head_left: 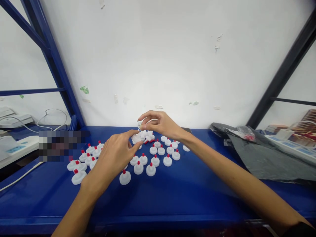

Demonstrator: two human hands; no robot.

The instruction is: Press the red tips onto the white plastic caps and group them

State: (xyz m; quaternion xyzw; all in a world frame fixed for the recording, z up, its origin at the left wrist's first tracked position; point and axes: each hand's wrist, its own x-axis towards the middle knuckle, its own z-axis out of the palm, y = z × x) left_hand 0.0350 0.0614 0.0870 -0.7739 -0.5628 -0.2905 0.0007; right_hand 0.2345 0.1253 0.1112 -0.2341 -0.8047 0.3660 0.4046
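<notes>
My left hand (118, 149) has thumb and fingers closed around a white round cap (137, 137), partly hidden by the fingers. Just above it, my right hand (156, 122) pinches a small whitish, shiny piece (139, 125) whose exact kind is too small to make out. Behind the hands lies a pile of small white pieces (148, 135), some with red ends. Several white round caps with red tips stand upright on the blue table, in a group (79, 177) left of my left forearm and another (150, 169) in front of and right of my hands.
The blue table (187, 200) meets a white wall (158, 65). On the right lies a dark plastic bag (249, 154) beside a power strip (288, 144). A white cable (24, 177) and another power strip (22, 146) are at the left. Blue posts (56, 72) rise there.
</notes>
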